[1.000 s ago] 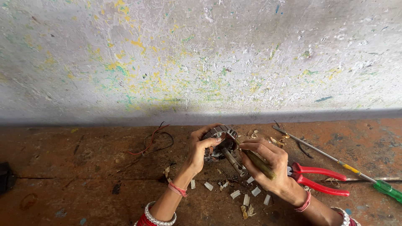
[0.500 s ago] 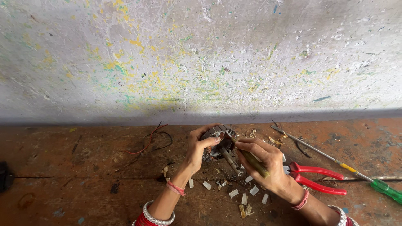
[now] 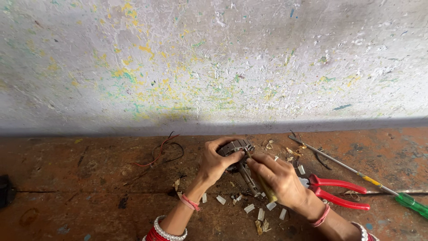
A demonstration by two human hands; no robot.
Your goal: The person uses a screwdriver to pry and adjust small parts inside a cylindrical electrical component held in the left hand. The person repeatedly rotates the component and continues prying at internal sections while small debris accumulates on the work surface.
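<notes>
My left hand [image 3: 217, 161] grips a dark round motor part with a metal shaft [image 3: 236, 149], holding it just above the worn red-brown floor. My right hand [image 3: 277, 177] is closed around a thin yellowish stick-like tool [image 3: 265, 190], its upper end pressed against the motor part. The two hands touch over the part, so much of it is hidden. Small white slips [image 3: 249, 208] lie scattered under and in front of my hands.
Red-handled pliers [image 3: 339, 192] lie right of my right hand. A long screwdriver with a green handle [image 3: 410, 203] stretches further right. Thin red and black wires [image 3: 161, 150] lie to the left. A paint-speckled wall [image 3: 214, 67] rises behind. A dark object [image 3: 4, 191] sits at the left edge.
My right hand has shifted slightly toward the motor part, and the part has turned a little in my left hand. The tools on the floor have not moved.
</notes>
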